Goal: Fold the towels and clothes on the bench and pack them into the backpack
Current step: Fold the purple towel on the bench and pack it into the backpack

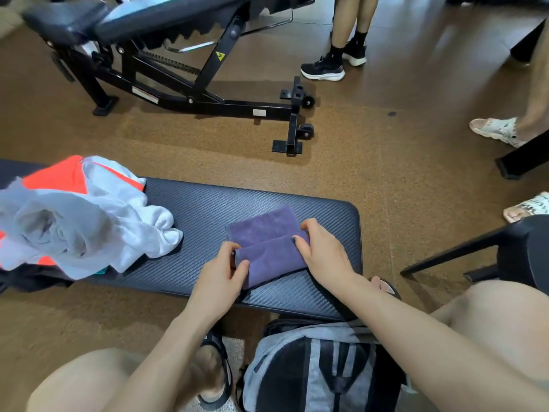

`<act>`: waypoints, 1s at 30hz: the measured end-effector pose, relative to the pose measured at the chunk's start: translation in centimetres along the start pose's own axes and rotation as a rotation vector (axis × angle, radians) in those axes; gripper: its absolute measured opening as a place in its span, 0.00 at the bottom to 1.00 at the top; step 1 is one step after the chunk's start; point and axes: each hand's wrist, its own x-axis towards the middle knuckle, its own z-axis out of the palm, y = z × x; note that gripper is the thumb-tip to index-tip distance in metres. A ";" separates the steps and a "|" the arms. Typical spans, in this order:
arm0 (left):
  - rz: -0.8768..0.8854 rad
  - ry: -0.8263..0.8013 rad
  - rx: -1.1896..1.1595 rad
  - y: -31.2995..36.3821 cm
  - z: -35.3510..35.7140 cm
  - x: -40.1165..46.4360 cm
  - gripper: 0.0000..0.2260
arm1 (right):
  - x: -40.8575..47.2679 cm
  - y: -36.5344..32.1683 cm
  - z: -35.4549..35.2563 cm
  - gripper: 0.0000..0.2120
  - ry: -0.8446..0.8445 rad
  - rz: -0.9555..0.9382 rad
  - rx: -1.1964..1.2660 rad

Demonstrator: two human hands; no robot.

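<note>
Both hands are on the purple towel (269, 245), one at each end of the folded-over near half. The left hand (221, 276) pinches the towel's left edge, thumb on top and fingers curled round the fold. The right hand (322, 252) grips the right edge the same way, thumb reaching toward the far layer and fingertips pressed into the cloth. The towel lies flat on the right part of the bench (208, 203), its near flap doubled over so that a strip of the lower layer shows beyond it.

To the left on the same bench, well apart from the towel, sits a loose heap of clothes (83, 215), white and grey with orange patches, unfolded and spilling over the near edge.

Below the bench, between the person's bare knees, a grey and black backpack (320, 370) stands on the floor; whether it is open I cannot tell from here. A sandalled foot rests just left of it.

Across the brown floor (386, 144) stands a black adjustable gym bench (178, 69) with small wheels. Other people's legs stand around: black trainers by that gym bench, pale sandals at the right edge. A dark chair (505, 257) pokes in on the right.
</note>
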 end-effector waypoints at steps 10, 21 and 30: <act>-0.099 -0.013 0.048 0.4 0.2 -0.8 0.09 | 0.2 -0.2 -0.2 0.12 -0.020 -0.003 -0.063; 0.519 0.081 0.724 1.9 0.7 0.1 0.10 | 0.1 -1.4 -1.3 0.05 0.163 -0.327 -0.521; 0.428 -0.008 0.728 1.9 0.3 -0.3 0.19 | -0.7 -0.2 -1.9 0.20 -0.128 -0.783 -0.653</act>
